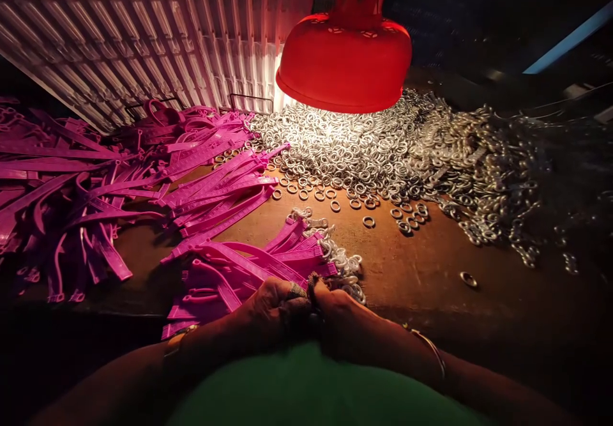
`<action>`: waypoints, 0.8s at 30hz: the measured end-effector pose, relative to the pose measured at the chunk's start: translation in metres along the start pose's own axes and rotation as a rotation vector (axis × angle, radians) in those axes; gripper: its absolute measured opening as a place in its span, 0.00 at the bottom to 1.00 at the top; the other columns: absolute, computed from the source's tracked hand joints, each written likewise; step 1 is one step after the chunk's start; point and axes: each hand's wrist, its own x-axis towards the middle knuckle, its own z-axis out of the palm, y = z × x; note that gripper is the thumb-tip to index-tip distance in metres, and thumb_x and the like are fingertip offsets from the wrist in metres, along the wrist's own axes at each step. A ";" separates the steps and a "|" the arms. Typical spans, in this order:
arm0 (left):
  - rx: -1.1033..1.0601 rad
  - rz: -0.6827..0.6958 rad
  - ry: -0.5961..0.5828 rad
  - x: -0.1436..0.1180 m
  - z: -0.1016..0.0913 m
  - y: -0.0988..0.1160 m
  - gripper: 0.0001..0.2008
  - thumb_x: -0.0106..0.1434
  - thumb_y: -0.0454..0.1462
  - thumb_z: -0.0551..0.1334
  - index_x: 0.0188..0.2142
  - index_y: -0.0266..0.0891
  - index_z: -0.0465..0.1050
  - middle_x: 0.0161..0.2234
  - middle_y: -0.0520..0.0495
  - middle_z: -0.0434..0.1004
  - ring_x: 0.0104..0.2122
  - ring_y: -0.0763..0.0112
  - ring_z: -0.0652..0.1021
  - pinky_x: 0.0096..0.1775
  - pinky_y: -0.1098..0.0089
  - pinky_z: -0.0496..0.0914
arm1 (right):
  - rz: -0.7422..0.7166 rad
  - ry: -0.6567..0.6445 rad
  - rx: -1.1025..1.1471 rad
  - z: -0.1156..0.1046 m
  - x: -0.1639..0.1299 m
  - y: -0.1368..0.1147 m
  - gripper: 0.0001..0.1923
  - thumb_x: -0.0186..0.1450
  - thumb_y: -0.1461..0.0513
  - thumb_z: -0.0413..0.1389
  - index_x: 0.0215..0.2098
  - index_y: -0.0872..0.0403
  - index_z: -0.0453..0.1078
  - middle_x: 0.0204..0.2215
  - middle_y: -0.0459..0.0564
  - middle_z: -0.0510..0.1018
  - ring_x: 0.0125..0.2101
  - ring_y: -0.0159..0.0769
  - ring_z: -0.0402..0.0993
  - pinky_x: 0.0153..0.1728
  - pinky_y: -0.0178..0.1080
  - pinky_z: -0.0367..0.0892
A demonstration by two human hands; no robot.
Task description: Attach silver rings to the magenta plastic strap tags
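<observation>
My left hand (269, 304) and my right hand (345, 319) meet close to my body at the table's front edge. Both are closed, fingers pressed together, and whatever they pinch is hidden in shadow. Just beyond them lies a bundle of magenta plastic straps (239, 269). At the right ends of these straps sit small silvery rings and clasps (348, 263). A bigger heap of similar straps (90, 196) spreads over the left side. Farther back rises a large pile of metal rings (354, 148).
A red lamp (345, 62) hangs low over the ring pile. Behind the straps leans a ribbed translucent panel (158, 36). Chained metal pieces (498, 177) heap up at the right. A single ring (468, 279) lies alone on the brown tabletop (412, 269).
</observation>
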 end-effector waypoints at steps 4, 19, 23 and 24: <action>-0.014 0.024 -0.006 0.003 -0.003 -0.002 0.24 0.53 0.52 0.66 0.19 0.33 0.64 0.19 0.54 0.58 0.20 0.80 0.60 0.24 0.74 0.53 | 0.122 -0.119 -0.146 -0.010 0.007 -0.018 0.08 0.61 0.71 0.49 0.34 0.55 0.54 0.26 0.45 0.67 0.22 0.27 0.60 0.20 0.31 0.51; -0.129 0.003 0.156 0.009 0.007 0.025 0.12 0.53 0.43 0.66 0.23 0.36 0.70 0.24 0.51 0.70 0.28 0.69 0.74 0.34 0.68 0.70 | -0.006 0.195 -0.204 -0.031 -0.014 -0.026 0.07 0.65 0.62 0.53 0.40 0.57 0.64 0.27 0.46 0.71 0.23 0.29 0.63 0.25 0.31 0.54; 0.049 0.054 0.240 0.022 0.001 0.014 0.13 0.52 0.47 0.66 0.24 0.40 0.72 0.25 0.50 0.70 0.28 0.66 0.76 0.31 0.67 0.73 | -0.131 0.473 -0.170 -0.049 -0.018 0.011 0.20 0.68 0.48 0.49 0.45 0.56 0.63 0.30 0.48 0.72 0.27 0.32 0.67 0.30 0.33 0.62; 0.178 0.157 0.284 0.024 -0.006 0.011 0.14 0.50 0.49 0.67 0.25 0.41 0.74 0.28 0.48 0.72 0.30 0.65 0.77 0.32 0.68 0.74 | -0.085 0.556 -0.173 -0.058 -0.019 0.026 0.20 0.69 0.48 0.45 0.46 0.56 0.62 0.31 0.49 0.72 0.27 0.32 0.67 0.30 0.33 0.63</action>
